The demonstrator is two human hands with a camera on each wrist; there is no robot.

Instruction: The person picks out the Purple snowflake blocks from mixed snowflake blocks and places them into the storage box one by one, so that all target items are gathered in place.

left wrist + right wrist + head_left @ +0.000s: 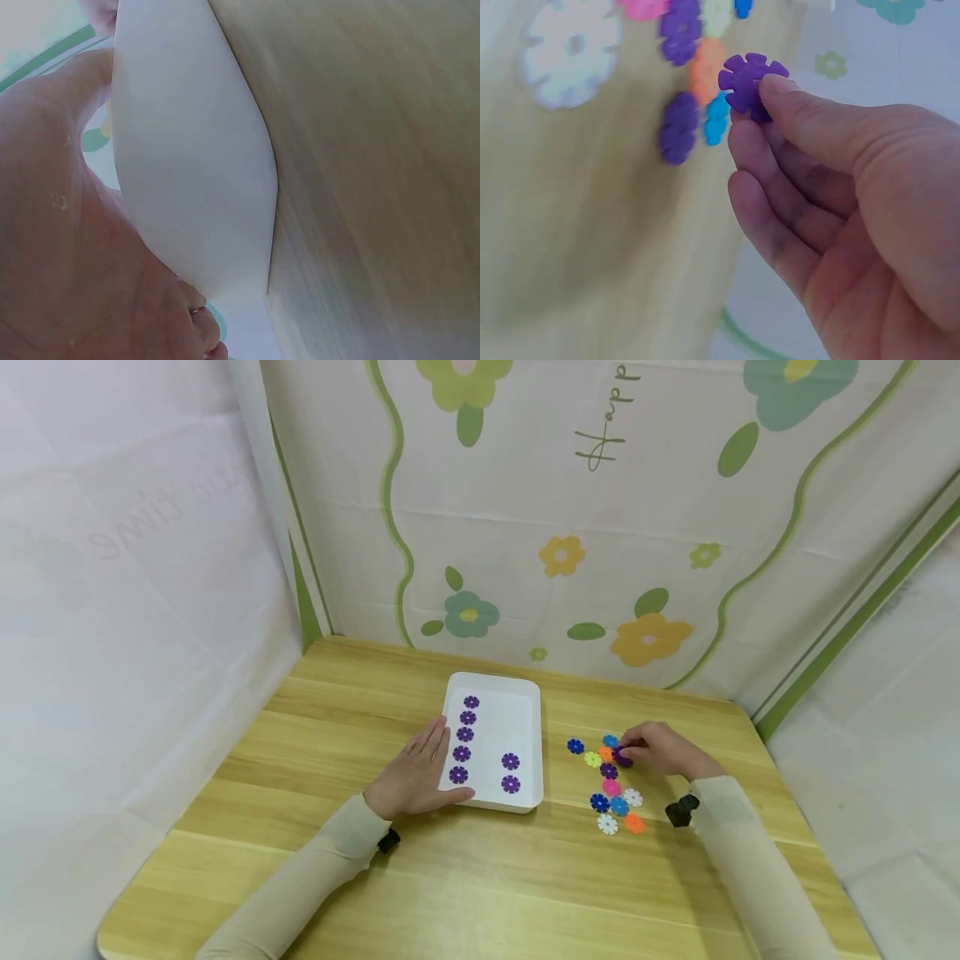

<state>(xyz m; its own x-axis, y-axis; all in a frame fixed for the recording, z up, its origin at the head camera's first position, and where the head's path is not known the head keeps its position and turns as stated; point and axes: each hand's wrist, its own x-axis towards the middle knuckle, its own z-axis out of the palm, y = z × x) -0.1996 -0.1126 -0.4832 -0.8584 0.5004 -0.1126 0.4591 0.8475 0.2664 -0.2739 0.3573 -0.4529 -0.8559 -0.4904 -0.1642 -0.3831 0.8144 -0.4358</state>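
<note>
1. The wooden table point(465, 893) fills the view, with flowered cloth walls around it.
2. Your white tray point(495, 735) sits mid-table, and it already carries seven purple flower discs point(465, 734): five in a column on its left side and two lower down on its right. That reads as the purple sorting being well along.
3. Your left hand point(416, 777) lies flat with straight fingers against the tray's near left edge, steadying it and holding nothing.
4. Your right hand point(660, 750) is over the loose pile, thumb and forefinger pinching one purple disc point(751, 81) lifted just above the others; the remaining fingers hang relaxed.
5. The mixed pile point(611, 785) lies to the right of the tray: blue, orange, pink, white, green and light blue pieces close together.
6. Purple pieces are left in it. The right wrist view shows two more point(679, 129) on the wood, so by my judgement a few purples remain to move.
</note>
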